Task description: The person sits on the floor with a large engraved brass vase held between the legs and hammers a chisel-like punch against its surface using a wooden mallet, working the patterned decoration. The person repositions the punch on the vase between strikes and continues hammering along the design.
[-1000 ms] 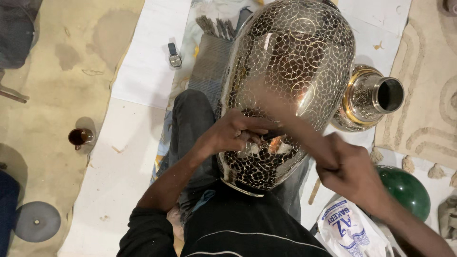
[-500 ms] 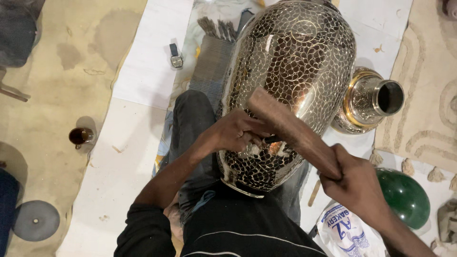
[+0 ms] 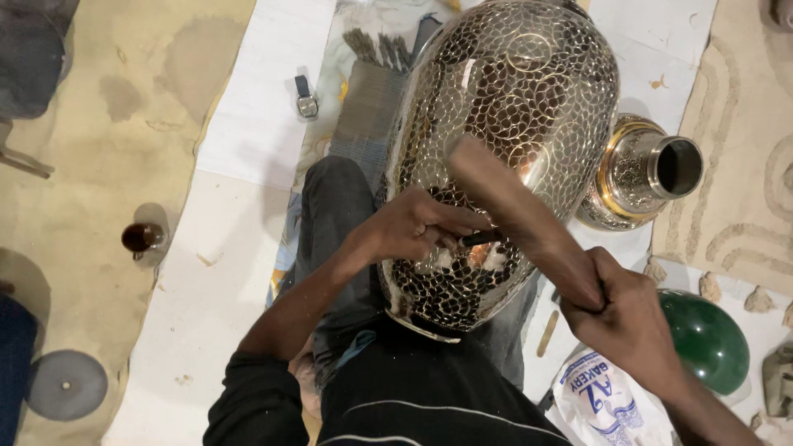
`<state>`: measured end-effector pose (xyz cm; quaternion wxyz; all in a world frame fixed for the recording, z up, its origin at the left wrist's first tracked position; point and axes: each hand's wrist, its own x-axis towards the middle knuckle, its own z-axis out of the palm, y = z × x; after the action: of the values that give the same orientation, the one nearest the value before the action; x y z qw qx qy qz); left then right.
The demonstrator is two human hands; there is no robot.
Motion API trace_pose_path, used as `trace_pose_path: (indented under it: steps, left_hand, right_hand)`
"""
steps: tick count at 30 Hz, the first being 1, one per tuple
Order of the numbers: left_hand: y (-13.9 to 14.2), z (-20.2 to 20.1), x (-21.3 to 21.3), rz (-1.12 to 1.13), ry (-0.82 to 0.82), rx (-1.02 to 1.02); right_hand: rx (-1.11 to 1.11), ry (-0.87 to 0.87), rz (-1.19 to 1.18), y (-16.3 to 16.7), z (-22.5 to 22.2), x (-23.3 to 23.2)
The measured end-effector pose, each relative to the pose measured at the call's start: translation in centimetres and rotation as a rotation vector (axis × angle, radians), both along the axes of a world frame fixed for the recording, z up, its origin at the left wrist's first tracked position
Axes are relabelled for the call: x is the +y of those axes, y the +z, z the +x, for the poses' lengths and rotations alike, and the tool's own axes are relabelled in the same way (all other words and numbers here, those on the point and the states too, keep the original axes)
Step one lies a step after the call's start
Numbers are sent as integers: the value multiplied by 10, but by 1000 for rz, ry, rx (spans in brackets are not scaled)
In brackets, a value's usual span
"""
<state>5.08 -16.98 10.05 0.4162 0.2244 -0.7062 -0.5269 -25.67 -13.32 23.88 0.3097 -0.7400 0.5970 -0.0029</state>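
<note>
A large metal vase [image 3: 504, 107] covered in engraved circle patterns lies across my lap, its base toward my body. My left hand [image 3: 413, 227] rests on the vase's lower side and pinches a thin dark chisel [image 3: 479, 239] against the surface. My right hand [image 3: 619, 310] grips the lower end of a wooden mallet [image 3: 520, 219], whose blurred head is raised over the vase just above the chisel.
A smaller brass vase [image 3: 640, 169] lies on its side at the right. A green round object [image 3: 706, 339] and a printed plastic bag [image 3: 603, 396] sit at lower right. A small glass of dark liquid [image 3: 142, 238] and a grey disc [image 3: 66, 384] are on the left floor.
The mallet in my right hand has swung: its head shifted up and away from the chisel, then back across the vase. My left hand stayed on the chisel.
</note>
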Motion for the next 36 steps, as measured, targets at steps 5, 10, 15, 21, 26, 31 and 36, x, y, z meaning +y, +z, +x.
trace_pose_path:
  steps: [5,10,15,21,26,31,36]
  left_hand:
    - [-2,-1,1,18,15,45]
    - [-4,-7,0,22,58,-86]
    - [-1,-2,-2,37,-31,15]
    - [8,-1,1,44,-17,114]
    - [4,0,-2,13,-25,58]
    - [-2,0,-2,33,-42,129]
    - [-3,-1,1,-17,31,-6]
  right_hand:
    - [-77,26,-96,-2,4,-3]
    - [-303,-11,-122,-4,15,-6]
    - [-141,-69,-107,-3,17,-6]
    - [-178,-33,-246,-15,14,-2]
    - [-173,0,-153,-13,14,3]
    - [-204,-14,-161,-9,18,-2]
    - [-300,-22,-222,-15,10,-2]
